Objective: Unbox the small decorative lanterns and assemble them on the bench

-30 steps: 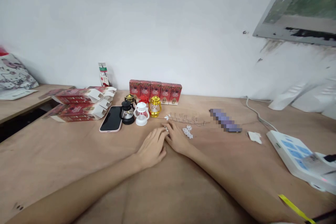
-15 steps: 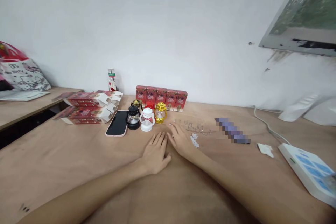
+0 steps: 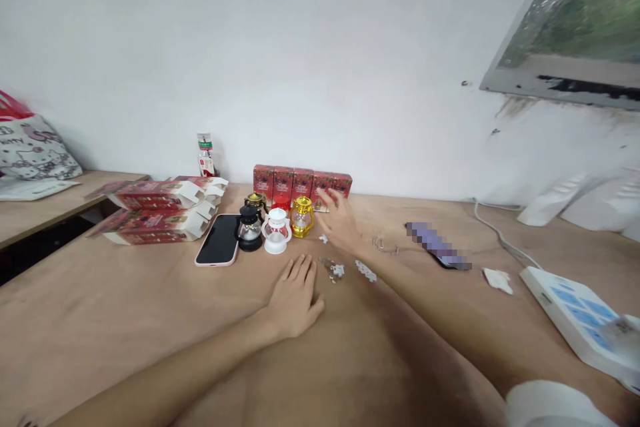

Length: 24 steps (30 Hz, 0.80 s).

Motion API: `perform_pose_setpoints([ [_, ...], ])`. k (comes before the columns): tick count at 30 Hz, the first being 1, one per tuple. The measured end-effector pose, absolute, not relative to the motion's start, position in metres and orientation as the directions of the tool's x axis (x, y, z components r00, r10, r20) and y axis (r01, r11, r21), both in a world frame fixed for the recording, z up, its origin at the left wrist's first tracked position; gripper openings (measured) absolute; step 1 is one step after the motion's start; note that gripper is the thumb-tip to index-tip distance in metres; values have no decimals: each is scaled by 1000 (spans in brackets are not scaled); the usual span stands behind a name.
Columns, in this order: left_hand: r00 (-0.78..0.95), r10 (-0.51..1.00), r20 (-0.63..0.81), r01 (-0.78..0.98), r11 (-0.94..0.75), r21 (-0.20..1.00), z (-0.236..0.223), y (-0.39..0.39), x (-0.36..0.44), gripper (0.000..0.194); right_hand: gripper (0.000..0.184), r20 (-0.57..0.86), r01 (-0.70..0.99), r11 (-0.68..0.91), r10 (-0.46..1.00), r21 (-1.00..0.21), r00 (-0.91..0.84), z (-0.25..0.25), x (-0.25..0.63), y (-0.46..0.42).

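Note:
My left hand (image 3: 295,293) lies flat on the wooden table (image 3: 125,307), fingers stretched out, holding nothing. My right hand (image 3: 340,217) is raised and reaches forward with fingers spread, just short of a row of small red boxes (image 3: 301,181) against the wall. Left of it stand small toy lanterns: gold (image 3: 301,217), white (image 3: 277,231) and black (image 3: 249,228). Small white and metal bits (image 3: 334,269) lie on the table between my hands.
A phone (image 3: 219,239) lies face up left of the lanterns, beside stacked flat red cartons (image 3: 155,208). A small bottle (image 3: 205,155) stands by the wall. On the right are a blurred dark object (image 3: 439,246), a cable (image 3: 500,235) and a white device (image 3: 580,310).
My right hand has lifted off the table beside my left hand and moved forward toward the red boxes, uncovering small bits. The left hand stayed flat.

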<state>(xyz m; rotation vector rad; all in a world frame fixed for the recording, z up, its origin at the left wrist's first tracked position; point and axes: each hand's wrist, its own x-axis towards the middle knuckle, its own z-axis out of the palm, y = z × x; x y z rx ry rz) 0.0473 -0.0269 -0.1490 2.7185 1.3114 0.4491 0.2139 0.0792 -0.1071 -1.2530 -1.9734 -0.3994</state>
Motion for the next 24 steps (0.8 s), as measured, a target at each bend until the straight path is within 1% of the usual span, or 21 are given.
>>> perform_pose_setpoints([
  [2, 590, 771, 240, 744, -635, 209, -150, -26, 47, 60, 49, 754, 903, 416, 625, -105, -200, -94, 234, 93],
  [4, 592, 768, 245, 742, -638, 205, -152, -25, 46, 60, 51, 725, 942, 329, 665, -70, -178, -79, 252, 110],
  [7, 593, 768, 243, 745, -637, 198, -152, -24, 46, 59, 62, 627, 966, 257, 749, 24, -215, -62, 271, 134],
  [9, 594, 769, 237, 747, -637, 193, -151, -24, 46, 59, 62, 569, 977, 205, 797, 63, -204, -56, 276, 142],
  [11, 597, 770, 226, 748, -636, 190, -148, -25, 46, 60, 51, 549, 982, 174, 815, 76, -187, -54, 278, 144],
  [13, 594, 779, 200, 756, -626, 192, -146, -27, 46, 61, 39, 550, 981, 175, 813, 78, -189, -53, 279, 143],
  [16, 582, 798, 155, 769, -603, 214, -144, -27, 48, 66, 33, 540, 978, 197, 817, 72, -204, -52, 278, 140],
  [20, 566, 803, 186, 741, -595, 313, -145, -14, 56, 72, 38, 537, 976, 213, 820, 33, -197, -50, 280, 135],
  [22, 519, 833, 191, 730, -548, 408, -144, -2, 62, 70, 45, 552, 975, 222, 811, 13, -192, -48, 286, 128],
  [24, 446, 878, 172, 713, -465, 525, -143, 11, 68, 66, 51, 630, 965, 258, 757, -44, -173, -47, 296, 119],
])
